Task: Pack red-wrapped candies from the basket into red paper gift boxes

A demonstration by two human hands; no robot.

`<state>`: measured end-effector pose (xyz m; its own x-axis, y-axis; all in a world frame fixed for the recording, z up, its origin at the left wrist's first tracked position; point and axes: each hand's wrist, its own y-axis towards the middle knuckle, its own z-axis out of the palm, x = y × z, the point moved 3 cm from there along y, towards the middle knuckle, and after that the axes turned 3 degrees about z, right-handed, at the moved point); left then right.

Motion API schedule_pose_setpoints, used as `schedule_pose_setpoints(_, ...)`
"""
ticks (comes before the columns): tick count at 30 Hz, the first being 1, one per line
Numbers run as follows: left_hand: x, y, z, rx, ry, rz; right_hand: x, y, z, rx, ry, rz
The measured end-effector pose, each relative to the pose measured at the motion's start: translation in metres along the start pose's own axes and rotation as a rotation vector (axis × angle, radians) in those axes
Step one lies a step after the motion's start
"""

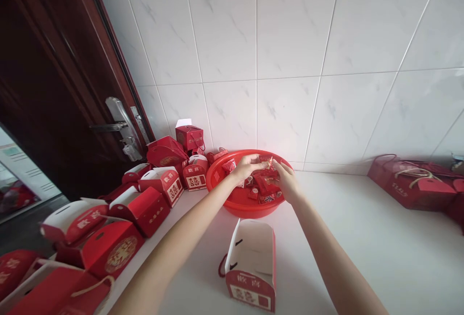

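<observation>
Both hands are over a red plastic basket (pixel 253 212) that holds several red-wrapped sweets (pixel 264 187). My left hand (pixel 247 167) pinches a small red and gold candy packet (pixel 268 162) above the pile. On the other side, the fingers of my right hand (pixel 288 179) are closed at the same packet, their tips partly hidden. Between my forearms and in front of the basket stands an open red gift box (pixel 251 283) with a white inside and a dark red cord at its left side. Its inside shows no sweets.
Several red gift boxes (pixel 152 211) crowd the left of the white table (pixel 348 228), some with lids up. More red boxes (pixel 416 184) stand at the far right. A tiled wall (pixel 290 112) rises behind the basket, and a dark door (pixel 72 64) with a metal handle is at left.
</observation>
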<state>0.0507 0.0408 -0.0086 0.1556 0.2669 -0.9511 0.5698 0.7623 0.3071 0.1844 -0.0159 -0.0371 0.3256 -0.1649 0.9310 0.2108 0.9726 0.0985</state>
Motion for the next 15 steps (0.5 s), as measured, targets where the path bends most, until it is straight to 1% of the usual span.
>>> schedule_pose_setpoints(3,0.004,-0.001,0.002,-0.005,0.013,0.013,0.001,-0.002,0.001,0.019,-0.021,0.050)
schedule_pose_setpoints(6,0.005,-0.001,-0.003,0.029,0.022,-0.028,0.002,-0.004,0.001,0.032,-0.012,0.036)
schedule_pose_setpoints(9,0.003,0.005,-0.014,0.064,-0.052,-0.088,0.001,-0.004,0.002,0.037,0.029,0.040)
schedule_pose_setpoints(11,0.003,0.013,-0.026,0.011,-0.086,-0.126,0.000,-0.004,0.002,0.034,0.071,0.037)
schedule_pose_setpoints(12,0.005,0.017,-0.032,-0.036,-0.036,-0.139,0.000,-0.003,0.001,0.024,0.097,0.034)
schedule_pose_setpoints(13,0.008,0.022,-0.038,-0.080,0.065,-0.152,-0.001,-0.003,0.001,0.007,0.128,0.032)
schedule_pose_setpoints(14,0.012,0.026,-0.043,-0.110,0.203,-0.162,0.000,-0.002,0.000,-0.011,0.161,0.034)
schedule_pose_setpoints(15,0.017,0.030,-0.047,-0.115,0.353,-0.170,0.000,-0.002,0.000,-0.028,0.194,0.037)
